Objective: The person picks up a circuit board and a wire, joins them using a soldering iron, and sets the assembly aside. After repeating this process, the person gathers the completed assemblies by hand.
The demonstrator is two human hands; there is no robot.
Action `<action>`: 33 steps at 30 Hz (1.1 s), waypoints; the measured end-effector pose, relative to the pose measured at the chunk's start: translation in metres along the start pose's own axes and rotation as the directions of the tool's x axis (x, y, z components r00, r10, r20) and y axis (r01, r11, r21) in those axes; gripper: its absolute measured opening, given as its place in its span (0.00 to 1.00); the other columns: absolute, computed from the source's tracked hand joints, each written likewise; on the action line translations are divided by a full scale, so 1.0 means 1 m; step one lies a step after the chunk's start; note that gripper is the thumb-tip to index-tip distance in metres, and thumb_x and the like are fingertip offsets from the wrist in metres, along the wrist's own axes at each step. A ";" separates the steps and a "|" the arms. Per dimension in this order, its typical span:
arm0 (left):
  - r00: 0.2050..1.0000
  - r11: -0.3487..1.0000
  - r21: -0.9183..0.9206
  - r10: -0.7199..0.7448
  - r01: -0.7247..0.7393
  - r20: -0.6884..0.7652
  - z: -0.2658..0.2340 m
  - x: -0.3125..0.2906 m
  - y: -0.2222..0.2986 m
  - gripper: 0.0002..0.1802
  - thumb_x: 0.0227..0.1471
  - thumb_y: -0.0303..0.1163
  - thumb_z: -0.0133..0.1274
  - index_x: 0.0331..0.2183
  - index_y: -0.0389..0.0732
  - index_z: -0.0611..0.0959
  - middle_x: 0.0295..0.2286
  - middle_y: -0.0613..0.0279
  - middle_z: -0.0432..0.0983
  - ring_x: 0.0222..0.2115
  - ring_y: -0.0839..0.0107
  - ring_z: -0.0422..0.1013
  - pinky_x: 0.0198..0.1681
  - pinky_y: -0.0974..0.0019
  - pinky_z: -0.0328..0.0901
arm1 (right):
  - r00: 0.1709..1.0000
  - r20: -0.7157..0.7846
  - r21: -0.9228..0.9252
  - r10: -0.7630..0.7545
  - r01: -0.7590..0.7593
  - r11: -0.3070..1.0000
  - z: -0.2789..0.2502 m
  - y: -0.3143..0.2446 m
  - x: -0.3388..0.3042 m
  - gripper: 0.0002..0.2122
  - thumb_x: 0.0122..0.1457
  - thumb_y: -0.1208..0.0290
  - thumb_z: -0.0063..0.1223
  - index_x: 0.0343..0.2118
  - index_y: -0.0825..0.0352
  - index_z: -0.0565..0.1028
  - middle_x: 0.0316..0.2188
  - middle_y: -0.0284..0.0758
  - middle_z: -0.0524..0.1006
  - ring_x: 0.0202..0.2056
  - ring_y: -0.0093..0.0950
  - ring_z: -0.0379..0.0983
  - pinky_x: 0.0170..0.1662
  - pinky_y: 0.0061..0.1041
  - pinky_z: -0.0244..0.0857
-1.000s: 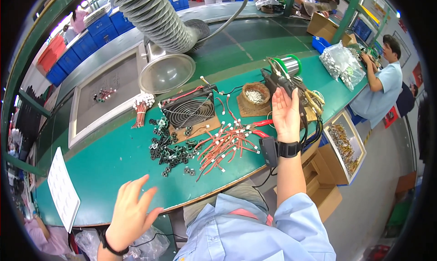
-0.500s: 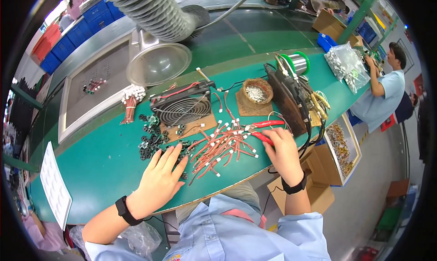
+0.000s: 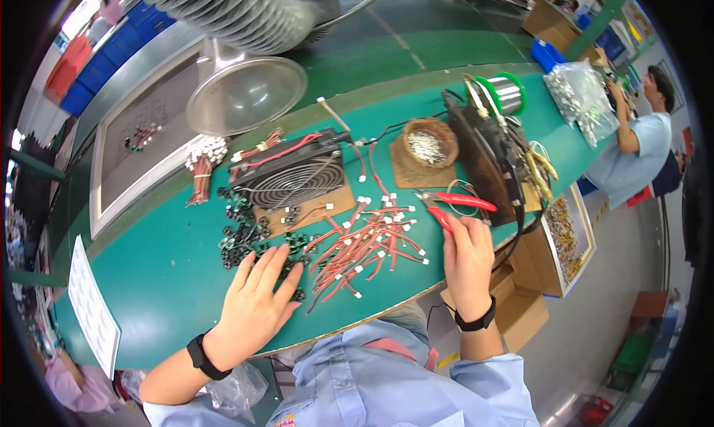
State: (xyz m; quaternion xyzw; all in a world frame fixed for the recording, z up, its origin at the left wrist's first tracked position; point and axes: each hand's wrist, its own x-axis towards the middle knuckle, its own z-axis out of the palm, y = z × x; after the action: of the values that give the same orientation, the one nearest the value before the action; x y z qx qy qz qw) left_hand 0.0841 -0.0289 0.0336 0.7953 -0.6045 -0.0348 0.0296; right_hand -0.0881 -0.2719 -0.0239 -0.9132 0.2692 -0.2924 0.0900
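My left hand (image 3: 251,306) lies palm down with its fingers stretched out, the fingertips on the near side of a loose heap of small black parts (image 3: 239,233). Red-handled pliers (image 3: 467,200) lie spread on the green bench, jaws pointing left. My right hand (image 3: 468,267) has its fingers closed at the lower handle; how far they wrap round it is partly hidden. Between my hands spreads a pile of short red-brown wires (image 3: 364,252) with white connectors at their ends.
Behind the heap a black fan (image 3: 294,175) stands by a wire bundle (image 3: 201,178). Right of it are a round pot (image 3: 430,144), a solder spool (image 3: 509,94) and dark cables. A fume hood (image 3: 249,92) hangs above. A co-worker (image 3: 643,144) is at far right.
The pliers have shifted right, away from the wire pile, together with my right hand. My left hand stays over the black parts. The whole view has shifted slightly.
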 end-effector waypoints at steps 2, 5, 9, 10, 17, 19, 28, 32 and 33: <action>1.000 1.000 -0.019 0.011 -0.011 -0.004 0.006 -0.001 -0.002 0.28 0.36 0.34 0.59 0.43 0.40 0.74 0.48 0.49 0.62 0.48 0.59 0.61 0.53 0.55 0.54 | 1.000 0.006 -0.022 0.015 -0.015 1.000 0.001 -0.001 -0.001 0.12 0.46 0.82 0.53 0.37 0.69 0.73 0.31 0.38 0.71 0.33 0.35 0.68 0.36 0.29 0.63; 1.000 1.000 0.010 0.011 -0.011 -0.015 0.014 -0.007 -0.008 0.28 0.36 0.34 0.60 0.43 0.39 0.74 0.48 0.50 0.62 0.48 0.59 0.62 0.52 0.56 0.54 | 0.999 0.006 -0.052 0.051 -0.051 0.997 -0.001 -0.007 0.001 0.12 0.46 0.81 0.54 0.37 0.69 0.73 0.31 0.38 0.71 0.33 0.35 0.68 0.36 0.29 0.63; 0.999 0.999 0.031 0.042 -0.042 -0.004 0.014 -0.010 -0.014 0.28 0.37 0.37 0.58 0.44 0.39 0.73 0.48 0.49 0.62 0.48 0.60 0.61 0.53 0.56 0.54 | 0.994 0.101 -0.054 0.029 -0.024 0.998 -0.028 -0.032 0.012 0.13 0.45 0.81 0.54 0.38 0.70 0.73 0.32 0.39 0.72 0.34 0.36 0.68 0.37 0.29 0.63; 0.998 0.998 0.033 0.058 -0.058 0.003 0.012 -0.011 -0.014 0.28 0.38 0.38 0.58 0.44 0.38 0.73 0.47 0.49 0.62 0.48 0.59 0.61 0.53 0.56 0.54 | 0.995 0.102 -0.054 0.023 -0.018 0.998 -0.046 -0.043 0.020 0.13 0.45 0.81 0.54 0.38 0.70 0.73 0.32 0.39 0.72 0.34 0.36 0.68 0.37 0.29 0.63; 0.994 0.993 -0.057 0.097 -0.100 -0.050 0.000 0.016 -0.015 0.31 0.38 0.40 0.57 0.45 0.36 0.71 0.47 0.50 0.63 0.50 0.58 0.59 0.54 0.57 0.52 | 0.630 0.414 0.456 -0.657 0.481 0.749 -0.028 -0.092 0.069 0.15 0.43 0.80 0.53 0.38 0.73 0.71 0.41 0.42 0.70 0.41 0.37 0.69 0.43 0.32 0.64; 0.991 0.991 -0.052 0.117 -0.120 -0.060 0.006 0.020 -0.018 0.31 0.38 0.40 0.57 0.45 0.36 0.71 0.47 0.50 0.63 0.50 0.58 0.58 0.54 0.57 0.52 | 0.585 0.427 0.416 -0.690 0.550 0.724 0.003 -0.099 0.079 0.15 0.42 0.81 0.51 0.37 0.73 0.71 0.42 0.41 0.70 0.41 0.37 0.69 0.44 0.30 0.63; 0.967 0.932 -0.279 0.191 -0.232 -0.168 0.023 0.033 -0.024 0.25 0.37 0.40 0.58 0.38 0.37 0.73 0.41 0.52 0.66 0.45 0.59 0.62 0.49 0.58 0.56 | 0.592 0.399 0.453 -0.701 0.537 0.712 0.050 -0.086 0.074 0.13 0.42 0.79 0.53 0.35 0.71 0.71 0.38 0.37 0.71 0.38 0.35 0.69 0.42 0.30 0.64; 0.958 0.924 -0.276 0.220 -0.266 -0.184 0.027 0.036 -0.026 0.21 0.37 0.38 0.58 0.35 0.38 0.74 0.39 0.53 0.67 0.42 0.60 0.63 0.47 0.59 0.57 | 0.628 0.418 0.467 -0.657 0.471 0.748 0.046 -0.079 0.077 0.13 0.41 0.80 0.54 0.34 0.69 0.72 0.35 0.35 0.70 0.38 0.34 0.69 0.41 0.30 0.64; 0.958 0.930 -0.253 0.229 -0.267 -0.171 0.028 0.033 -0.028 0.20 0.37 0.37 0.58 0.34 0.38 0.74 0.39 0.54 0.67 0.41 0.60 0.64 0.47 0.60 0.57 | 0.635 0.414 0.469 -0.652 0.465 0.751 0.046 -0.076 0.076 0.12 0.41 0.80 0.55 0.33 0.68 0.72 0.35 0.35 0.70 0.38 0.34 0.69 0.40 0.30 0.64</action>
State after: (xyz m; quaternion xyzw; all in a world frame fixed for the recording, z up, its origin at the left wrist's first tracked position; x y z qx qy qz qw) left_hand 0.1175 -0.0537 0.0029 0.7012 -0.6860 -0.0589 0.1852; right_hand 0.0246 -0.2491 0.0000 -0.9671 -0.1206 -0.0676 0.2136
